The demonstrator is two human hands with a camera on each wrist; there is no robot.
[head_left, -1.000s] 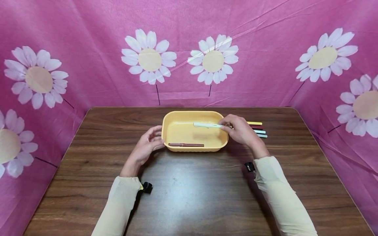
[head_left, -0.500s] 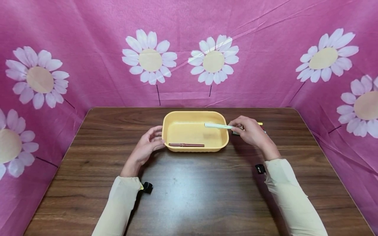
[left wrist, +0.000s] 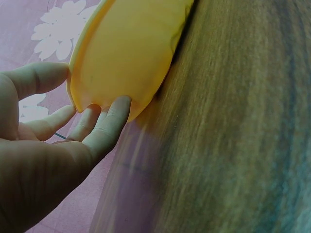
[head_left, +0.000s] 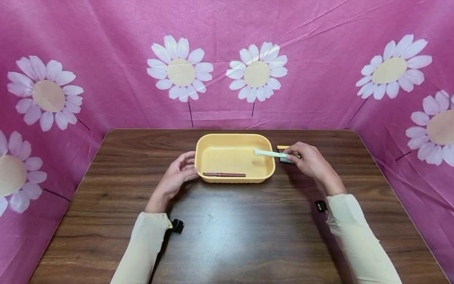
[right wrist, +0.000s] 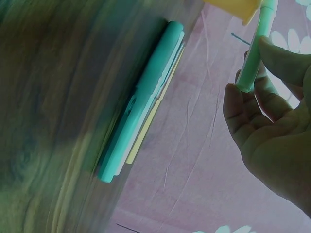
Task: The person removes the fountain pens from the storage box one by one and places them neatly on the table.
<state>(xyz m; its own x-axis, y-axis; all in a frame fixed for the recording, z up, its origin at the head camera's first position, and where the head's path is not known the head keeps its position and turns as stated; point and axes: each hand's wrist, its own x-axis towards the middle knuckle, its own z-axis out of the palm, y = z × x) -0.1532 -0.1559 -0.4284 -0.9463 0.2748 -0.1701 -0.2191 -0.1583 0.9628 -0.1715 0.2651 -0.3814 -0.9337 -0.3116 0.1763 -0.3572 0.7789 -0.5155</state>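
A yellow tray [head_left: 235, 180] stands near the back of the table, with a dark red pen [head_left: 224, 174] lying inside along its front wall. At the tray's left end, the left hand [head_left: 174, 175] rests its spread, relaxed fingers against the wall; the left wrist view shows the fingertips touching the tray [left wrist: 121, 53]. The right hand [head_left: 312, 161] pinches a pale green pen [head_left: 266, 153] by its right end, and the pen reaches over the tray's right rim. In the right wrist view thumb and fingers hold this pen [right wrist: 251, 63].
Several pens lie side by side on the table right of the tray, partly behind the right hand, among them a yellow one [head_left: 282, 147] and a teal one [right wrist: 141, 107]. A pink cloth with white flowers [head_left: 181, 72] hangs behind the table [head_left: 213, 236].
The right hand has moved to the right with the pale green pen, drawing it from over the tray's middle towards the right rim. The left hand and tray have stayed in place.
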